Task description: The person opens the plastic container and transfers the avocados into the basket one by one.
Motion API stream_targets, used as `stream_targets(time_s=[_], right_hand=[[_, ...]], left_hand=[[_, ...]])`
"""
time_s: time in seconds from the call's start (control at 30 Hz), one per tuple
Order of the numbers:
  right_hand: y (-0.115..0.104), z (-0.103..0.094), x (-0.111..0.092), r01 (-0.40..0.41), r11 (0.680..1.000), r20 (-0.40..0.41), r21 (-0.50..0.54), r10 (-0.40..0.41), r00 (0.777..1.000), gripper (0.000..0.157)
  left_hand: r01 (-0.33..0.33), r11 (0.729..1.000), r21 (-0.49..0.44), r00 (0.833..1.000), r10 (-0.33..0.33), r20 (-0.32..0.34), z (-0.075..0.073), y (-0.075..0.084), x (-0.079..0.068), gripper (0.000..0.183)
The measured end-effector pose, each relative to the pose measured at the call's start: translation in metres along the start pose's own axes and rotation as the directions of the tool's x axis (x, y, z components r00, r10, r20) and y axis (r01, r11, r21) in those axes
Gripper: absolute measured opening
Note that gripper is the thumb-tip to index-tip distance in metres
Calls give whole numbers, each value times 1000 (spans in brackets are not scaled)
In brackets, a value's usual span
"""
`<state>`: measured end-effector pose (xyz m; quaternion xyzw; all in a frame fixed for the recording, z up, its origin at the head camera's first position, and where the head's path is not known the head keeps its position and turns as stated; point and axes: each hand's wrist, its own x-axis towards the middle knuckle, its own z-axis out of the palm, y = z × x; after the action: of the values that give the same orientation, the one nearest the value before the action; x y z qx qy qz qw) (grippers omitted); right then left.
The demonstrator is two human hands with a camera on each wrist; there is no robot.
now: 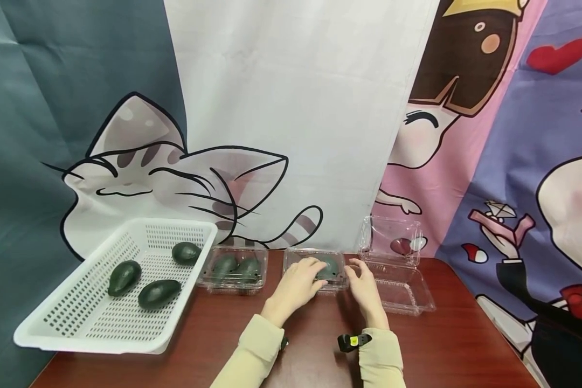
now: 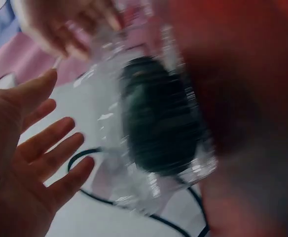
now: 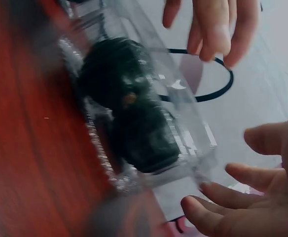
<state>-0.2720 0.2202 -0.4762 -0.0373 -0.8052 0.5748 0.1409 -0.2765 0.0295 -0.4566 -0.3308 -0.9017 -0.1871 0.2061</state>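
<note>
My left hand (image 1: 298,281) hovers over the front left of a clear plastic clamshell box (image 1: 292,255), its fingers relaxed and apart. At the box's right side is my right hand (image 1: 365,286), fingers loosely bent and holding nothing. The lid looks down, with dark green avocados (image 3: 145,133) inside; the left hand partly hides them in the head view. In the left wrist view the left fingers (image 2: 60,136) are spread beside the clear wall. The right fingers (image 3: 223,195) lie close to the box end in the right wrist view; contact is hard to tell.
Left of the hands stands another lidded clamshell (image 1: 264,256) holding two avocados. A white perforated basket (image 1: 94,347) with three avocados (image 1: 159,294) sits farther left. On the right lies an unfolded clamshell (image 1: 402,293), its lid raised. A printed curtain (image 1: 291,108) hangs behind the table (image 1: 315,350).
</note>
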Motion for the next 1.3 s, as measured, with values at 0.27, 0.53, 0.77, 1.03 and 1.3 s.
stream_targets(time_s=[0.27, 0.53, 0.77, 1.03, 1.3], right_hand=[[5, 9, 3, -48, 997, 2, 61, 48, 999, 49], [15, 14, 9, -95, 991, 58, 97, 89, 994, 57], [24, 17, 8, -165, 943, 52, 289, 157, 986, 48], [34, 16, 8, -209, 892, 15, 401, 222, 975, 23], [40, 8, 6, -243, 886, 129, 394, 208, 970, 15]], left_hand=[[-114, 978, 175, 990, 126, -64, 24, 3, -2, 22], [-145, 963, 227, 980, 171, -100, 29, 3, 0, 9], [-130, 954, 271, 987, 150, -55, 30, 7, 3, 3], [-108, 935, 337, 993, 120, -14, 29, 14, 3, 7], [-134, 927, 350, 990, 142, 2, 30, 16, 6, 4]])
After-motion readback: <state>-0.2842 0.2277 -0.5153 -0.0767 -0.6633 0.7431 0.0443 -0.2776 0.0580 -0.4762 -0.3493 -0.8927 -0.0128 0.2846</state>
